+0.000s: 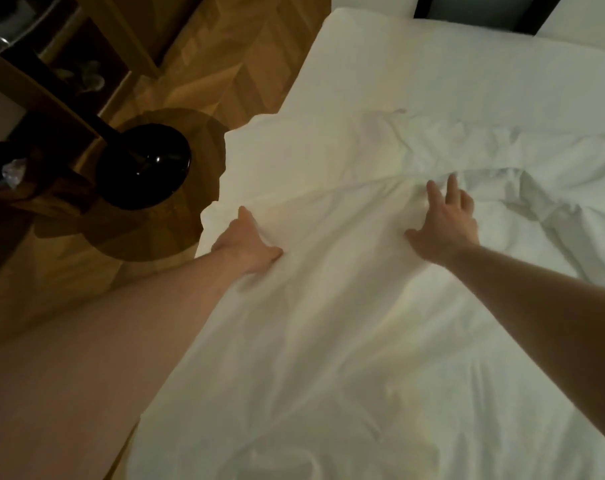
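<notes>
Two arms in shot, both bare all the way from wrist to the frame's edge. The left forearm (121,323) looms huge here, swollen by the wide lens, smooth and thick, tapering fast to a narrow wrist. Left grip (245,242): a rounded back of the hand, thumb and one fingertip showing, the rest hidden. Over to the right forearm (543,306), which looks leaner, one long straight line. Right grip (444,223): knuckles clear, thumb short and blunt, fingers long, nails too blurred to read in this dim, warm light.
</notes>
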`<move>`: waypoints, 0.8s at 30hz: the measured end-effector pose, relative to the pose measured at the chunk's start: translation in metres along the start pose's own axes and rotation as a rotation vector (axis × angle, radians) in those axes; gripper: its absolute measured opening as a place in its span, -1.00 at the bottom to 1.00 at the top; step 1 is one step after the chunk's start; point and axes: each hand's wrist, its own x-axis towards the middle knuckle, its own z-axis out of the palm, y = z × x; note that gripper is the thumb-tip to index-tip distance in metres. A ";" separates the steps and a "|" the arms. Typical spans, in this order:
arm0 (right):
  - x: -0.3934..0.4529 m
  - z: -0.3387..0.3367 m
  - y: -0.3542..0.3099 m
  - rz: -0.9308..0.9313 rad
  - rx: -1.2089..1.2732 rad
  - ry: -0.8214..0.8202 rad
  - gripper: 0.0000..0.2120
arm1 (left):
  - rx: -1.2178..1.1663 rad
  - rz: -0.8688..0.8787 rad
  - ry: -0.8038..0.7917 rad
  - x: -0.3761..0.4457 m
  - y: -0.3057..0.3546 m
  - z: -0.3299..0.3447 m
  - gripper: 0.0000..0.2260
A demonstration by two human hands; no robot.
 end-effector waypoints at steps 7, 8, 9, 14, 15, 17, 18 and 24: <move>0.009 0.045 0.038 0.059 0.084 -0.144 -0.03 | 0.026 0.079 -0.018 0.002 -0.029 0.050 -0.33; 0.006 0.045 0.042 0.065 0.058 -0.149 -0.12 | 0.041 0.092 -0.026 0.000 -0.028 0.051 -0.39; 0.002 0.041 0.043 0.075 0.033 -0.149 -0.26 | 0.064 0.104 -0.024 -0.003 -0.027 0.049 -0.43; -0.022 -0.013 0.024 0.038 0.167 0.163 -0.74 | 0.002 0.094 0.213 -0.023 -0.012 0.000 -0.66; -0.024 -0.029 0.016 0.014 0.226 0.251 -0.77 | -0.025 0.104 0.285 -0.025 -0.005 -0.019 -0.69; -0.025 -0.068 -0.008 -0.029 0.354 0.390 -0.80 | -0.060 0.135 0.420 -0.027 0.012 -0.063 -0.69; -0.022 -0.087 -0.021 -0.060 0.398 0.438 -0.81 | -0.076 0.139 0.478 -0.027 0.020 -0.085 -0.66; 0.024 -0.184 -0.078 -0.086 0.388 0.514 -0.53 | -0.178 0.164 0.495 0.009 0.051 -0.173 -0.45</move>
